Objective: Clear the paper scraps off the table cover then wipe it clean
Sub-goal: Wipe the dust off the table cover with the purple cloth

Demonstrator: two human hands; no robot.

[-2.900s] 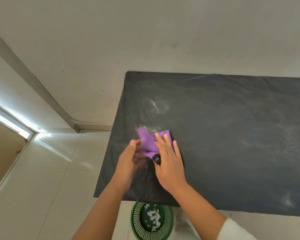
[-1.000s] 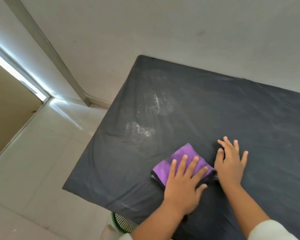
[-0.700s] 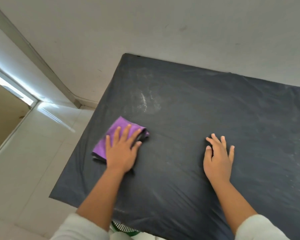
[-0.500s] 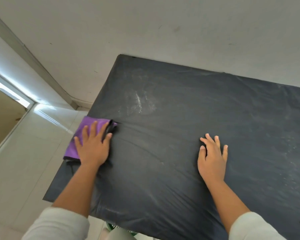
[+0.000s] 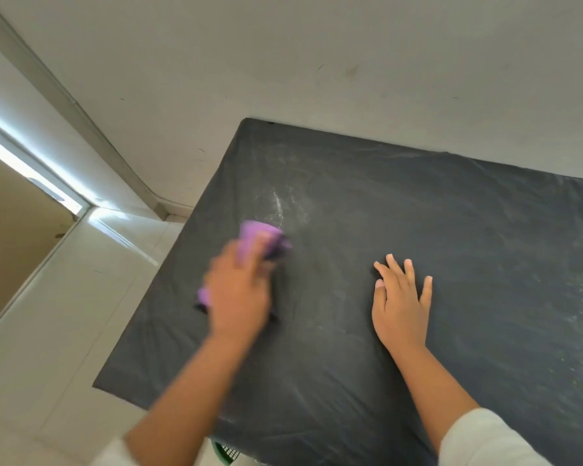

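A black table cover [image 5: 418, 230] spreads over the table, creased and streaked with pale dust. My left hand [image 5: 239, 294] presses a purple cloth [image 5: 258, 238] flat onto the cover near its left edge; both are blurred by motion. A whitish smear [image 5: 283, 206] lies just beyond the cloth. My right hand [image 5: 401, 304] rests flat on the cover with its fingers spread, holding nothing. No paper scraps show on the cover.
A plain wall [image 5: 317, 62] stands behind the table. White floor tiles [image 5: 64, 314] lie to the left, with a doorway [image 5: 14, 203] further left. A bit of a green basket [image 5: 228, 454] shows under the table's near edge.
My left hand has swept the cloth from the cover's left edge back inward and further away, toward the whitish smear. My right hand has stayed flat in place.
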